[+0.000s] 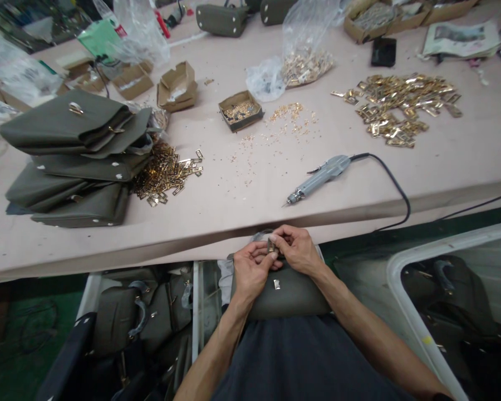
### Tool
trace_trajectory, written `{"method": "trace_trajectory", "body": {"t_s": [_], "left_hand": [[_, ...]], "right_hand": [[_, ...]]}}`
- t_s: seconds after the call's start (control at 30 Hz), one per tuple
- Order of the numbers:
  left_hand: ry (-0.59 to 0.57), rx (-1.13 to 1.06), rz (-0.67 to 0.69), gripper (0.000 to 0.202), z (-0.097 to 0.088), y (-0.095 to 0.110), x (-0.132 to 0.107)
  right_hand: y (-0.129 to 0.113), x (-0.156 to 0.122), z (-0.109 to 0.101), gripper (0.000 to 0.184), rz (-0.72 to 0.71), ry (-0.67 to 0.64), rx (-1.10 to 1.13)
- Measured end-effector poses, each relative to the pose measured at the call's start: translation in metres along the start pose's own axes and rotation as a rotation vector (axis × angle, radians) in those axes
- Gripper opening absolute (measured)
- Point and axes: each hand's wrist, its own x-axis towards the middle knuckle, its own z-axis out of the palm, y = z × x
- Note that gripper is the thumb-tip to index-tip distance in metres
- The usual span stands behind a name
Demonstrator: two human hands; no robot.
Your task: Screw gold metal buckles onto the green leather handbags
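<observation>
A dark olive handbag (292,298) lies across my lap, with a small shiny metal fitting (276,284) on its surface. Above the bag my left hand (253,270) and my right hand (296,248) meet, fingertips pinched together. Between them is a small gold metal plate (271,245), partly covered by the fingers. On the table ahead lies a grey electric screwdriver (319,179), its tip pointing left and its black cable running off to the right.
Olive bags (67,161) are stacked at left beside a heap of gold plates (167,170). Another gold heap (401,106) lies at right. Tiny screws (290,114) are scattered near a small cardboard box (240,111). Bins of bags (413,262) flank my lap.
</observation>
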Motion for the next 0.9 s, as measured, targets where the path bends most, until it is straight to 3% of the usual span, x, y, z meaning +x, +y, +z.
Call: {"method": "trace_trajectory", "body": {"t_s": [0.2, 0.4, 0.63, 0.73, 0.9], "left_hand": [[0.06, 0.014, -0.02, 0.037, 0.004, 0.001, -0.001], [0.119, 0.031, -0.034, 0.04, 0.011, 0.007, 0.004], [0.123, 0.091, -0.072, 0.042, 0.015, 0.012, 0.006], [0.133, 0.082, -0.09, 0.045, 0.018, 0.011, 0.007], [0.111, 0.108, -0.086, 0.044, 0.019, 0.008, 0.007]], "right_hand": [[0.0, 0.002, -0.004, 0.022, -0.009, -0.068, 0.011], [0.001, 0.002, -0.008, 0.029, 0.041, 0.019, 0.089], [0.006, 0.006, -0.007, 0.02, 0.018, 0.035, 0.046], [0.008, 0.009, -0.01, 0.029, 0.061, 0.081, 0.144], [0.004, 0.012, -0.012, 0.023, 0.025, 0.01, 0.041]]}}
